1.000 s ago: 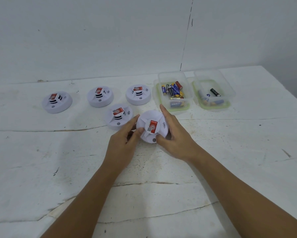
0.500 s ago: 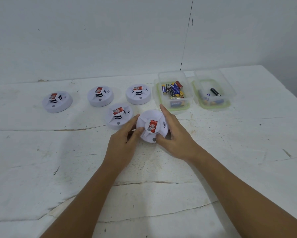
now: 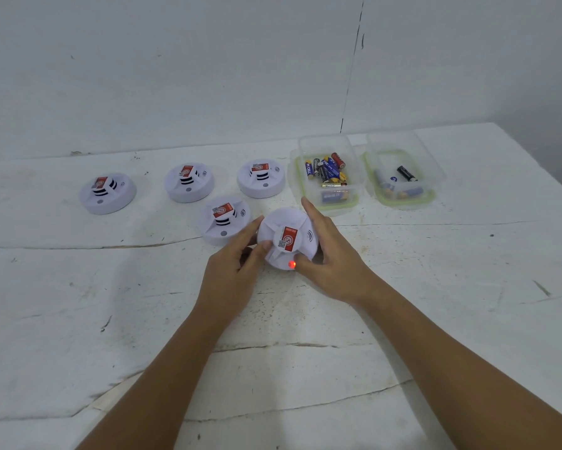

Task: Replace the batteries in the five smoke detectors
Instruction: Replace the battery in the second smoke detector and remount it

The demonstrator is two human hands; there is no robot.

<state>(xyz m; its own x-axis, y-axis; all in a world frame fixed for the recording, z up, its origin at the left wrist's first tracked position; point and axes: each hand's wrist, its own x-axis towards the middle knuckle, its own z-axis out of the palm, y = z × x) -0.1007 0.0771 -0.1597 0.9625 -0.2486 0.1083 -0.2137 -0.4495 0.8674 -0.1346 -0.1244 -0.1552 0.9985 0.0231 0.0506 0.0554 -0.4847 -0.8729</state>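
Both hands hold one smoke detector (image 3: pixel 287 240) tilted above the counter (image 3: pixel 435 287): left hand (image 3: pixel 232 276) pinching its left edge, right hand (image 3: pixel 333 264) wrapped around its right side. Its red light (image 3: pixel 292 264) glows.

We hold one smoke detector (image 3: pixel 287 239) w/ both hands, left hand (image 3: pixel 232 274) & right hand (image 3: pixel 333 264). Its red light (image 3: pixel 292 264) glows. Four more detectors sit near. Two boxes hold batteries (image 3: pixel 326 172).

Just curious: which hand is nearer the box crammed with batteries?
Right. The right hand grips the held detector, fingertip almost at the fuller battery box; the left hand grips the detector's far side.
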